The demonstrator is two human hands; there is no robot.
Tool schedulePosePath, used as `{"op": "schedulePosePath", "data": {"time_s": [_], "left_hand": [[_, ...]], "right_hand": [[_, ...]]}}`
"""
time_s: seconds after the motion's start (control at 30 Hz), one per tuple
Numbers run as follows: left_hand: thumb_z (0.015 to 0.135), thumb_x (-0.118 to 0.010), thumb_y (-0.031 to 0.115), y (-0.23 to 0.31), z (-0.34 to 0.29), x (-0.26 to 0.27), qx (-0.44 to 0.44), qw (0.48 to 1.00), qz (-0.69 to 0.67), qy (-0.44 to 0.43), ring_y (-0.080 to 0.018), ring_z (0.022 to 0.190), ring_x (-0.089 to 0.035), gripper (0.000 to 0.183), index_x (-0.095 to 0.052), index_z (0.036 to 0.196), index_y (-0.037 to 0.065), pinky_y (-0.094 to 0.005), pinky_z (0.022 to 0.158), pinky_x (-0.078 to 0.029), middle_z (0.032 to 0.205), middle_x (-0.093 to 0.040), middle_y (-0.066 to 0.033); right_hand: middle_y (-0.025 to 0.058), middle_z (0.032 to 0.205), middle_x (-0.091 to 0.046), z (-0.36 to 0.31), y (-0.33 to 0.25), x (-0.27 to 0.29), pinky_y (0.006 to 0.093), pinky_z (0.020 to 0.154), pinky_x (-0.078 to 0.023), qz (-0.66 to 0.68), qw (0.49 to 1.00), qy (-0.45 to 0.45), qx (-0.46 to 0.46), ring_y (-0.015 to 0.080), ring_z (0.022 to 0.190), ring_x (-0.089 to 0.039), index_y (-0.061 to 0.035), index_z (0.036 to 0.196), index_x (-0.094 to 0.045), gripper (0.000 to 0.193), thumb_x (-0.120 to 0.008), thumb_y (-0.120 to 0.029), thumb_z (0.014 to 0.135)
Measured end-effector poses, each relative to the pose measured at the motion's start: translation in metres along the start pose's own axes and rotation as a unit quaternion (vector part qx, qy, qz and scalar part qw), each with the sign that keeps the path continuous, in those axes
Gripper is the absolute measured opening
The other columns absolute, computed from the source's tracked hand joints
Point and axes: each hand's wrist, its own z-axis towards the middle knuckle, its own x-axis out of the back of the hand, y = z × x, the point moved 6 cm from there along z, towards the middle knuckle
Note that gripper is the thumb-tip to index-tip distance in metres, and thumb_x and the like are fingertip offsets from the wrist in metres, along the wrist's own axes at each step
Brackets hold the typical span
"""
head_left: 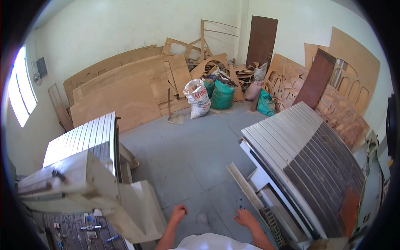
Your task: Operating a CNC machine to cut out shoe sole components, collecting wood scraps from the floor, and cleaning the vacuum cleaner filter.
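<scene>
Well, white sack — scraps inside, hands apart

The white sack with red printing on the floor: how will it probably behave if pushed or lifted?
The white sack will likely sag when gripped, since its sides look creased and soft. It may tip if pushed near the top, because its base looks narrower. It could be heavy, as it bulges and looks filled to the mouth.

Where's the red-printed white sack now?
Head view, just above centre: the white sack stands on the floor, just left of the largest green sack, with leaning boards behind and to its left.
</scene>
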Motion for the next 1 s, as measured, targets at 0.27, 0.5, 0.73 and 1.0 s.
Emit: {"op": "schedulePosePath", "data": {"time_s": [0.27, 0.5, 0.73, 1.0], "left_hand": [[0.06, -0.033, -0.006, 0.162, 0.213, 0.023, -0.025, 0.999, -0.017, -0.017, -0.0161, 0.06, -0.05, 0.022, -0.054, 0.062, -0.001, -0.0283, 0.055, -0.038, 0.059, -0.053, -0.0084], [0.074, -0.041, -0.001, 0.076, 0.44, 0.066, 0.094, 0.992, -0.029, 0.084, -0.018, 0.063, -0.055, 0.018, -0.058, 0.067, 0.0, -0.0333, 0.059, -0.048, 0.065, -0.055, -0.0093], [0.081, -0.056, 0.02, -0.01, 0.456, 0.109, 0.471, 0.862, -0.03, 0.185, -0.0263, 0.063, -0.061, 0.023, -0.058, 0.097, 0.003, -0.0424, 0.053, -0.049, 0.074, -0.062, -0.0156], [0.081, -0.051, 0.008, 0.104, 0.644, 0.105, 0.411, 0.904, 0.09, 0.079, -0.0227, 0.06, -0.061, 0.013, -0.054, 0.089, -0.002, -0.0355, 0.049, -0.048, 0.079, -0.061, -0.0152]], "right_hand": [[0.0214, 0.097, -0.063, 0.22, 0.005, 0.097, 0.0411, 0.083, -0.047, 0.081, 0.995, 0.042, -0.031, 0.0355, 0.093, -0.06, 0.0005, 0.108, -0.058, 0.042, -0.062, -0.031, 0.08], [0.0197, 0.096, -0.064, 0.457, 0.014, 0.14, 0.041, 0.079, -0.048, 0.123, 0.992, 0.03, -0.014, 0.0357, 0.089, -0.061, 0.0019, 0.104, -0.059, 0.037, -0.062, -0.025, 0.079], [0.0195, 0.097, -0.063, 0.692, -0.006, 0.249, 0.0415, 0.08, -0.047, 0.114, 0.992, 0.046, 0.022, 0.0357, 0.092, -0.059, 0.0015, 0.102, -0.059, 0.032, -0.061, -0.022, 0.081], [0.0194, 0.097, -0.063, 0.928, -0.035, 0.293, 0.04, 0.08, -0.047, 0.051, 0.995, -0.001, 0.08, 0.0338, 0.091, -0.06, 0.0025, 0.105, -0.058, 0.033, -0.06, -0.021, 0.082]]}}
